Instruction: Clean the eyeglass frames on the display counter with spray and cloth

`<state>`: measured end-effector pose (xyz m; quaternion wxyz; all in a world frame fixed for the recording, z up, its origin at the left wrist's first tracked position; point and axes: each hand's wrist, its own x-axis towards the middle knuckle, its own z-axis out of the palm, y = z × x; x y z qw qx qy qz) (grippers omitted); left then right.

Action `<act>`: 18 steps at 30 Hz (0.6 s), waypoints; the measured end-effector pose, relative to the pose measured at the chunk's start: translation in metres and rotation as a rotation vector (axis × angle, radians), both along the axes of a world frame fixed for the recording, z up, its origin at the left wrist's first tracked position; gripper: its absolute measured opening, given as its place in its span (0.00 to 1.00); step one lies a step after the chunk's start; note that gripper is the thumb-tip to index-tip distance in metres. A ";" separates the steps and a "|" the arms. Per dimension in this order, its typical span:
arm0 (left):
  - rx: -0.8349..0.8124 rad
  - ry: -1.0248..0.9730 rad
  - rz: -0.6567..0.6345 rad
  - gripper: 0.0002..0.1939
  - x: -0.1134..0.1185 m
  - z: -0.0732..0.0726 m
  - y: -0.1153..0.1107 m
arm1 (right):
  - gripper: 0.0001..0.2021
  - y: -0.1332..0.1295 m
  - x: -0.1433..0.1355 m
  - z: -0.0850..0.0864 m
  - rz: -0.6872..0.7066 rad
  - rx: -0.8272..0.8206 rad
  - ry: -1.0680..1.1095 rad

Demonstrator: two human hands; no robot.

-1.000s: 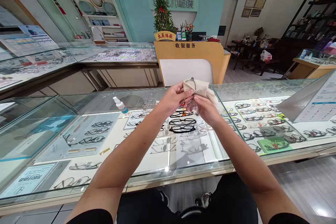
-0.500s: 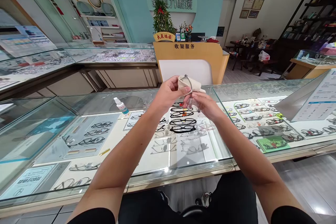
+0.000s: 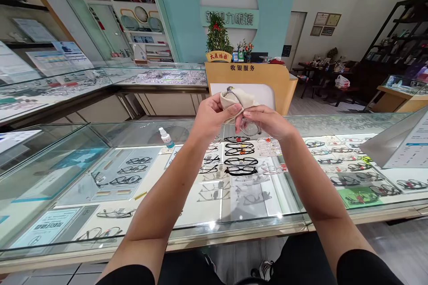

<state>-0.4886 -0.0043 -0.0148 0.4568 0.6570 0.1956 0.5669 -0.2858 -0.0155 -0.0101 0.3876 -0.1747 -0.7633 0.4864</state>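
Both my hands meet above the glass counter, around a pair of eyeglasses (image 3: 250,127) and a cream cleaning cloth (image 3: 248,98). My left hand (image 3: 216,113) is closed on the cloth, which is folded over one end of the glasses; its thumb presses on the front. With its fingertips pinched, my right hand (image 3: 267,120) grips the middle of the glasses next to the cloth. One round lens hangs bare below my right fingers. The other lens is mostly covered by the cloth.
A white spray bottle (image 3: 166,138) with a blue label stands on the glass display counter (image 3: 207,227) to the left. Several eyeglass frames (image 3: 240,170) lie inside the case. A white sign (image 3: 397,142) stands at the right. Beyond is a wooden cashier desk (image 3: 247,75).
The view has tilted up and turned slightly left. The glasses have turned in my hands, and more of the bare lens shows. Both hands keep their hold.
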 end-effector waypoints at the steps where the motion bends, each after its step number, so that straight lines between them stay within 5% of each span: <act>1: 0.002 -0.012 0.008 0.27 0.001 0.000 -0.001 | 0.22 -0.001 0.001 0.000 0.002 0.010 -0.022; 12: 0.017 -0.014 0.086 0.32 0.009 -0.008 -0.002 | 0.24 -0.003 0.013 0.002 0.010 0.120 -0.137; 18: 0.075 0.146 -0.083 0.27 -0.012 0.002 0.008 | 0.20 -0.002 0.022 0.004 -0.023 0.079 -0.129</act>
